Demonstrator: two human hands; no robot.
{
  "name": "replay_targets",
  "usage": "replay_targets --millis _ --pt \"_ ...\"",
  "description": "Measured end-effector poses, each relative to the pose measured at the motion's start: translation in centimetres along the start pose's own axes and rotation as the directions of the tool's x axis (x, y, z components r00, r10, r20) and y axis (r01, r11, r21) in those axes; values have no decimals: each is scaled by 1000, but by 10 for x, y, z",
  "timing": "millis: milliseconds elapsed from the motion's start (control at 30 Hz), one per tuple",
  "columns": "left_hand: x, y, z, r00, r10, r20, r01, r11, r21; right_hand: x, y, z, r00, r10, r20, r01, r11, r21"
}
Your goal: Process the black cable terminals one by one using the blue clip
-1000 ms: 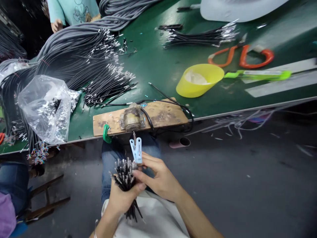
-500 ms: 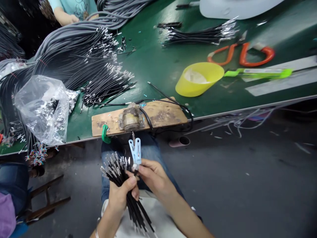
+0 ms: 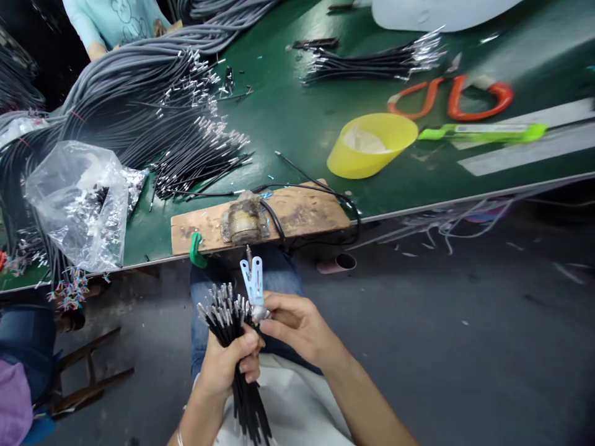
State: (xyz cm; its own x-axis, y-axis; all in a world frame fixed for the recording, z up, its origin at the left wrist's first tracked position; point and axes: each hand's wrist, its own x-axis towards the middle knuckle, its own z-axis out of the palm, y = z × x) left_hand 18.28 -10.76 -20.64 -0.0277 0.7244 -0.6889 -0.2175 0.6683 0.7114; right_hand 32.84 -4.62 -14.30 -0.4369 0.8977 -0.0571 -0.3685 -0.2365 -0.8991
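The left hand (image 3: 227,365) has its grip wrapped tight around a bundle of black wires (image 3: 237,347), held upright over the person's lap, with the metal-tipped ends fanned out above the fist. The right hand (image 3: 297,325) pinches a pale blue clip (image 3: 252,282) between thumb and fingertips, just beside the top of the bundle; the clip points up toward the bench (image 3: 288,118) edge. On the bench directly above sits a wooden block (image 3: 260,217) with a small metal fixture (image 3: 244,218) and a black cable. A yellow bowl (image 3: 372,145) lies tipped to the right, a clear plastic bag (image 3: 77,201) to the left, beside large heaps of grey and black cables (image 3: 139,105).
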Motion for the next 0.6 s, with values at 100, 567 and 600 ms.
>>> replay_targets --millis 100,567,600 --pt "1 -1 1 999 -41 -27 40 999 -28 0 1 1 995 -63 -82 54 993 -101" --pt "-37 43 24 957 280 -72 -286 953 -102 -9 23 11 968 138 -208 -80 960 269" --pt "-39 45 24 965 255 -61 -260 959 -114 -9 21 9 968 77 -240 -28 980 199"
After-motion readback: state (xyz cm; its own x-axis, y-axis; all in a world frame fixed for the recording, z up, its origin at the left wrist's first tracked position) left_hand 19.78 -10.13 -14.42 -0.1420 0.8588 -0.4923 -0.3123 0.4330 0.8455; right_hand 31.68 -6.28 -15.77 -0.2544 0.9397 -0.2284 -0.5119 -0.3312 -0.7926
